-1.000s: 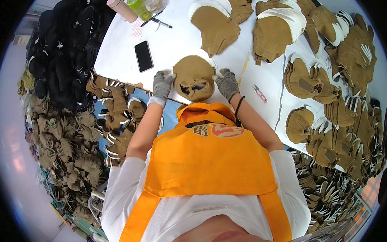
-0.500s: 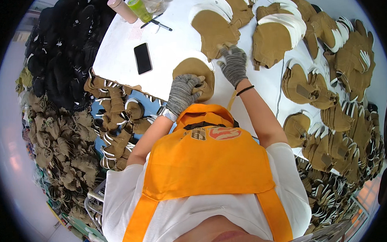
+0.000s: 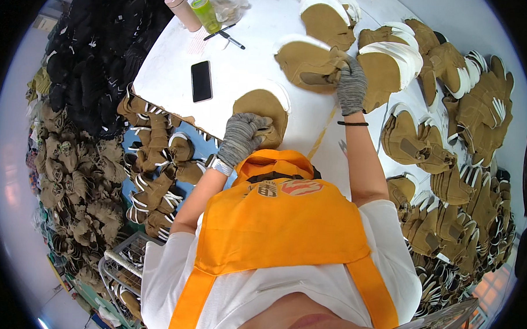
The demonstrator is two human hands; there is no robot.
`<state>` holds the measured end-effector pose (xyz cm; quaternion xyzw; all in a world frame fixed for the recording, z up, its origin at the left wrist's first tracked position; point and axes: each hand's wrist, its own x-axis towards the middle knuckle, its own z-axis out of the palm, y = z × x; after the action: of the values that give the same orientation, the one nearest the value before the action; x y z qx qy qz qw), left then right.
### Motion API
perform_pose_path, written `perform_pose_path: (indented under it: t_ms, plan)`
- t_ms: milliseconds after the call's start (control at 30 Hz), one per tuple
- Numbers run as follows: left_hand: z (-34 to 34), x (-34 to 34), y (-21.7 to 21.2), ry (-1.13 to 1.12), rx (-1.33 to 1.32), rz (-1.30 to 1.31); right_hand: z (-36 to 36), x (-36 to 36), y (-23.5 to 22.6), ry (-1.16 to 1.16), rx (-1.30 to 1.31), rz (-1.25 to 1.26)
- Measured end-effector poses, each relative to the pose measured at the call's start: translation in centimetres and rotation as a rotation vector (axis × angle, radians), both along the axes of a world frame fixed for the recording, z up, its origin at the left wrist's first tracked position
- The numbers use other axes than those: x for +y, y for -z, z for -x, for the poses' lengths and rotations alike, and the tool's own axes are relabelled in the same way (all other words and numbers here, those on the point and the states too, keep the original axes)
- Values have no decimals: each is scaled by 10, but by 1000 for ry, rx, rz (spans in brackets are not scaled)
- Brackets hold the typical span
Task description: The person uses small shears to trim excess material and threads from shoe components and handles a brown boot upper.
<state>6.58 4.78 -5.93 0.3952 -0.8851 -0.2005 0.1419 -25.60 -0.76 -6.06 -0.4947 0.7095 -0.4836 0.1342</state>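
Note:
My left hand [image 3: 242,138], in a grey knit glove, is closed on the narrow, folded end of a brown shoe upper [image 3: 260,106] with a white rim. That piece lies near the table's front edge. Farther off to the right, my gloved right hand [image 3: 352,89] grips the gathered end of a second brown upper [image 3: 302,60], whose white-rimmed round side points left. This second piece is tilted, with its underside partly showing. My right fingertips are partly hidden behind the material.
A white table [image 3: 249,62] bears a phone [image 3: 201,81], pens [image 3: 230,38], a pink bottle [image 3: 183,11] and a green cup [image 3: 205,15]. Stacked brown uppers [image 3: 383,73] stand close by my right hand. Black pieces [image 3: 105,43] and brown heaps [image 3: 79,193] fill the left side.
My right hand has moved slightly right, lifting and turning the second upper off the stack's place toward the table's middle. My left hand keeps its hold and has shifted little.

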Motion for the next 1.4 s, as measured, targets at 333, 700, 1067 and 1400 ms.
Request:
perform_pose_path:
  t_ms: [333,700,1067,1400]
  plan:
    - [26,-25,-43,-37,63,-325,10,58,-17,145,-92,58]
    - [111,-16,-91,52,1405,-1498,-61,141,-129,-268,40,473]
    - [90,-34,-107,259,1711,-1873,-75,166,-166,-338,160,347]
    - [74,-30,-103,213,1708,-1876,-87,157,-176,-356,333,384]
